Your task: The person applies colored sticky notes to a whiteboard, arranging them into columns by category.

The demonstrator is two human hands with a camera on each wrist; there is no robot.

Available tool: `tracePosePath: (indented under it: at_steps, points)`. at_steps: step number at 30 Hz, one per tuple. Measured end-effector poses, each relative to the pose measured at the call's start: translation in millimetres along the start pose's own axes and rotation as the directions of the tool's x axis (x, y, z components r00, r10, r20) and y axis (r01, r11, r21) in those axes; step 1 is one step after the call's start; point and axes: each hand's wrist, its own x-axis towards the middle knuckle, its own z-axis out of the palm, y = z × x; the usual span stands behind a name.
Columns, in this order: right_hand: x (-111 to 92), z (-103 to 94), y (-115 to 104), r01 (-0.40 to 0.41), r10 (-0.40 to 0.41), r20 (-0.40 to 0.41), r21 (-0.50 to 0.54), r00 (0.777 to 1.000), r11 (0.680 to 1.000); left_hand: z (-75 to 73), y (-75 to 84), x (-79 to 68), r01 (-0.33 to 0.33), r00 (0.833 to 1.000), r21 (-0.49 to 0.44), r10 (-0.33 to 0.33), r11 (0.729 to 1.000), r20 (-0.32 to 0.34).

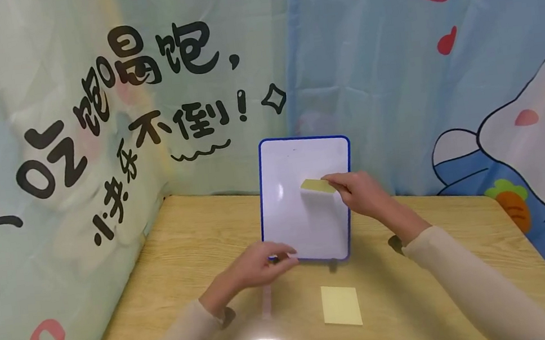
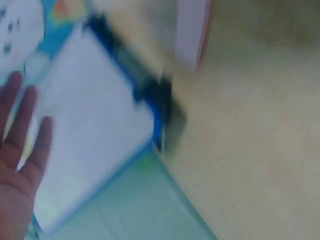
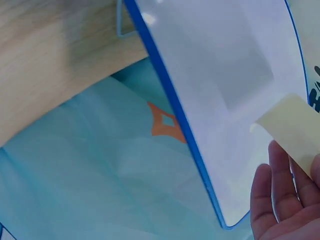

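A small whiteboard [image 1: 303, 211] with a blue frame stands upright on the table, tilted slightly back. My right hand [image 1: 359, 193] pinches a pale yellow sticky note [image 1: 317, 185] by its right edge, in front of the board's middle. In the right wrist view the sticky note [image 3: 292, 127] bends and its near edge curls over the white surface. At the board's lower left corner is my left hand [image 1: 258, 265], holding nothing. The left wrist view is blurred, with that hand's fingers [image 2: 25, 120] loosely straight beside the board.
A yellow sticky note or pad [image 1: 341, 305] lies on the wooden table [image 1: 198, 230] in front of the board. Beneath my left hand is a narrow pinkish strip [image 1: 266, 302]. Behind the table hangs a printed curtain [image 1: 367, 67]. Dark feet [image 1: 332, 266] support the board.
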Motion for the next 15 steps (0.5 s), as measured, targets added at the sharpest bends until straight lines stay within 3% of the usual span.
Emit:
tracePosePath:
  at_steps: [1,2,3,5,7,9,11,15]
  points:
    - [3.6,-0.8,-1.2,0.013,-0.014,-0.014,-0.016,1.0,1.0,-10.8,-4.9,4.5,0.011,0.995,-0.05,-0.016,0.999,-0.098]
    - [6.8,-1.4,-2.2,0.023,-0.024,-0.026,-0.033,0.999,0.999,-20.5,-9.4,8.9,0.022,0.98,-0.097,-0.041,0.995,-0.197]
    - [9.7,-1.8,-3.4,0.035,-0.037,-0.035,-0.05,0.999,0.998,-28.6,-14.8,13.2,0.028,0.952,-0.123,-0.065,0.992,-0.3]
    - [14.2,-1.4,-5.2,0.064,-0.07,-0.059,-0.089,0.996,0.994,-41.5,-26.0,22.2,0.051,0.871,-0.169,-0.126,0.984,-0.474]
    - [17.7,0.0,-6.9,0.102,-0.114,-0.093,-0.123,0.989,0.987,-51.8,-35.3,31.1,0.084,0.799,-0.217,-0.196,0.973,-0.569]
    - [21.3,2.3,-8.2,0.14,-0.16,-0.135,-0.148,0.978,0.979,-60.2,-43.2,39.9,0.117,0.763,-0.269,-0.26,0.956,-0.591]
    - [26.1,4.9,-9.4,0.177,-0.206,-0.172,-0.173,0.963,0.969,-67.4,-48.7,48.4,0.155,0.765,-0.343,-0.332,0.926,-0.551]
    - [37.8,9.3,-13.4,0.218,-0.268,-0.215,-0.229,0.939,0.949,-77.6,-55.7,65.9,0.199,0.802,-0.523,-0.444,0.829,-0.398]
